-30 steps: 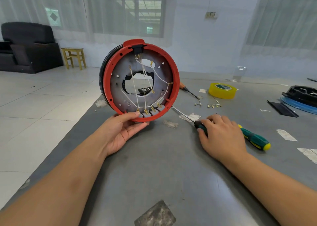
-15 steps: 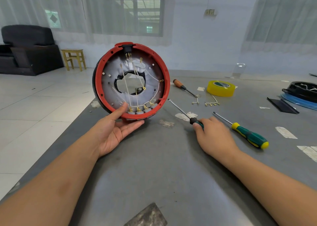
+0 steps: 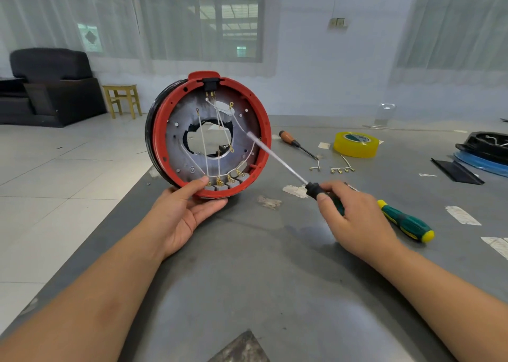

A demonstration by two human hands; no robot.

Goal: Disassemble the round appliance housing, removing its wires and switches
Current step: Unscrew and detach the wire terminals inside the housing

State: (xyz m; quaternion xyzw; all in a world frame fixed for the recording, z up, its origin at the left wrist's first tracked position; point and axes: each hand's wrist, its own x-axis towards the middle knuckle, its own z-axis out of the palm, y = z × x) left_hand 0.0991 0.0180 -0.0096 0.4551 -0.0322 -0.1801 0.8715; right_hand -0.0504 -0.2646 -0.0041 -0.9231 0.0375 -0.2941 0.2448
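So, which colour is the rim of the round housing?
Red: the rim of the round housing shows best in the head view.

left arm (image 3: 90, 304): bare, no sleeve, no watch, comes in from 7 o'clock | right arm (image 3: 450, 293): bare, no sleeve, no band, comes in from 4 o'clock | left hand (image 3: 181, 216): no glove, no ring | right hand (image 3: 354, 221): no glove, no ring, short nails on the fingers (image 3: 324, 200)
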